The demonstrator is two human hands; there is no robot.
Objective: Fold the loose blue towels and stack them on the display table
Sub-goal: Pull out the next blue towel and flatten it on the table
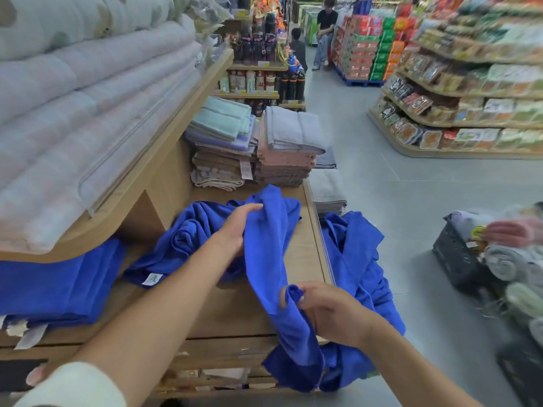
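Blue towel (266,259), loose and unfolded, held over the near right corner of the display table (307,254); its lower end hangs past the table's front edge. The left hand (235,227) grips a gathered fold near the towel's upper part, with the fingers curled round the cloth. The right hand (329,311) pinches a bunched edge lower down, thumb and fingers closed on the fabric. A white sleeve (73,386) covers the left arm near the elbow. A second loose towel (188,233), also blue, lies crumpled on the table top just left of the held one, a white label (152,279) showing at its near edge. Further blue cloth (355,254) hangs over the table's right edge toward the floor; whether it is a separate towel cannot be told. A folded blue stack (58,283) sits at the table's left side, under the upper shelf (164,148), which carries pale quilted bedding (88,113). At the table's far end stand stacks of folded towels (282,142) in grey, pink, brown and mint. Well apart, on the floor to the right, a black basket (455,259) holds rolled towels, blurred. Shelves of packaged goods (470,92) line the aisle beyond, where a person (324,30) in a dark top is visible.
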